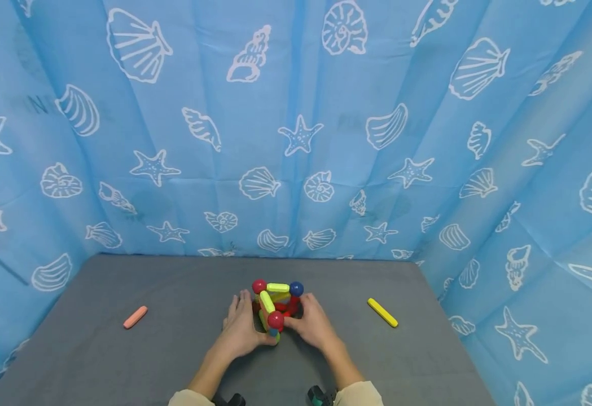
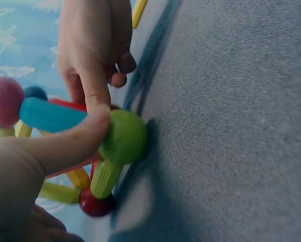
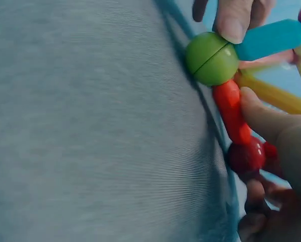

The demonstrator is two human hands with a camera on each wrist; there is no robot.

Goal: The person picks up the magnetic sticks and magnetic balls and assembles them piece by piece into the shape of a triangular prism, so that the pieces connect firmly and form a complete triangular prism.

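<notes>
A small ball-and-stick toy frame (image 1: 267,302) stands on the grey cloth between both hands. Yellow sticks and red and blue balls (image 1: 296,289) form its top. My left hand (image 1: 242,332) holds it from the left, thumb on the green ball (image 2: 126,137) at a bottom corner, where an upright turquoise stick (image 3: 271,40) meets it. From the right, my right hand (image 1: 317,325) grips the base; its thumb lies along the red stick (image 3: 232,112) and its fingers are by the dark red ball (image 3: 247,155). Parts of the far side are hidden.
A loose orange-pink stick (image 1: 135,317) lies to the left on the grey cloth (image 1: 184,293). Over on the right is a loose yellow stick (image 1: 382,312). A blue curtain (image 1: 296,214) with white shell prints hangs behind the table and along its sides.
</notes>
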